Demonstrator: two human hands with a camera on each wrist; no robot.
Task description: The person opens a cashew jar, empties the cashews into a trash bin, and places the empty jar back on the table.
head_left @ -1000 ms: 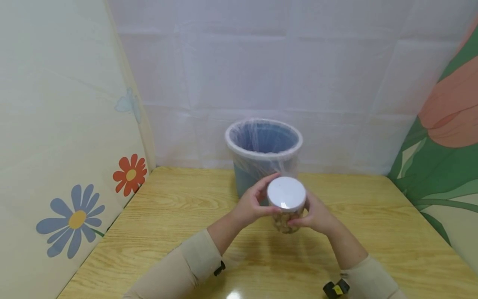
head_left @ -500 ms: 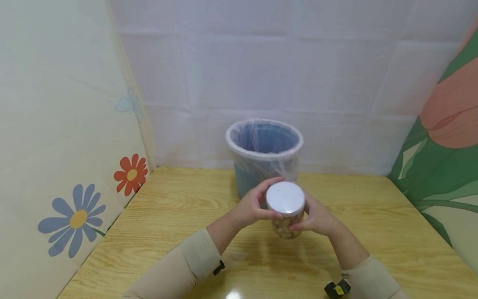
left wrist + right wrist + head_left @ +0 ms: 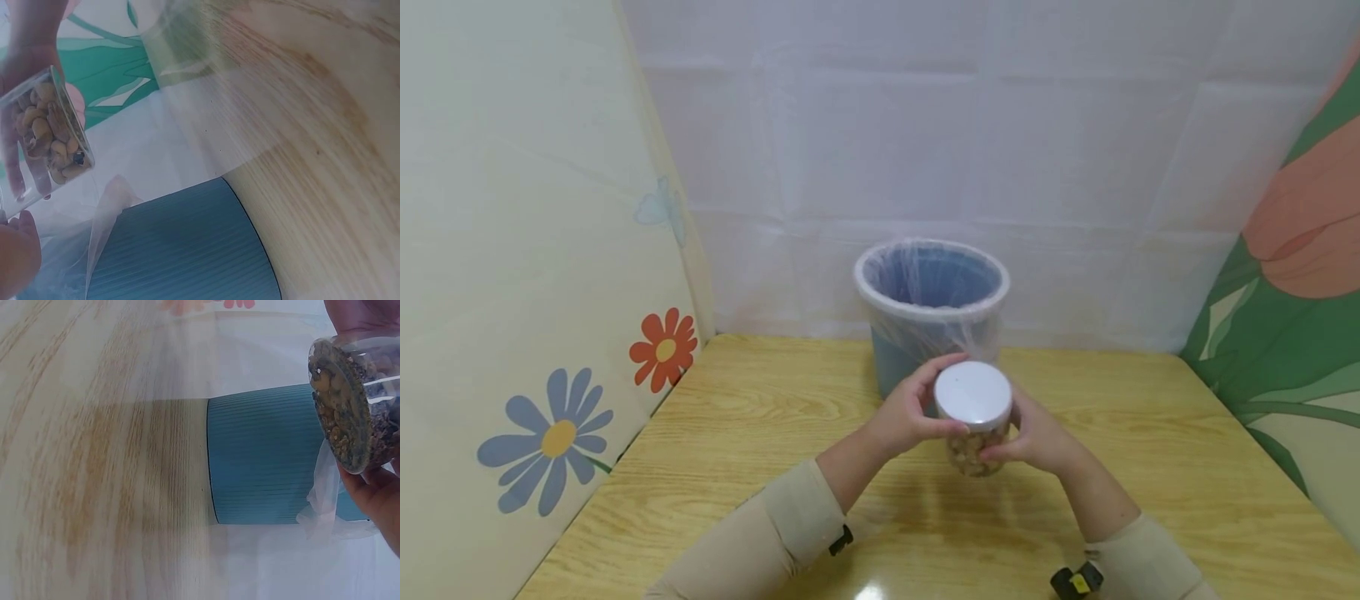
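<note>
A clear jar (image 3: 966, 454) with a white lid (image 3: 973, 393) is held above the table between both hands. Brown, shell-like pieces (image 3: 42, 128) fill it, and some dark bits show through its base (image 3: 340, 406) in the right wrist view. My left hand (image 3: 912, 417) grips around the lid's edge, its thumb at the near side of the rim. Lower down, my right hand (image 3: 1037, 435) holds the jar's body, with the thumb on the front and the other fingers mostly hidden behind it in the head view.
Just beyond the jar stands a blue bin (image 3: 898, 358) with a white rim and a clear plastic liner. The wood-grain table (image 3: 775, 400) is bordered by a white backdrop (image 3: 880, 125) and flower-patterned side panels (image 3: 550, 275).
The jar dips slightly toward me between the first two head frames, then rises a touch. Both hands keep their hold on it.
</note>
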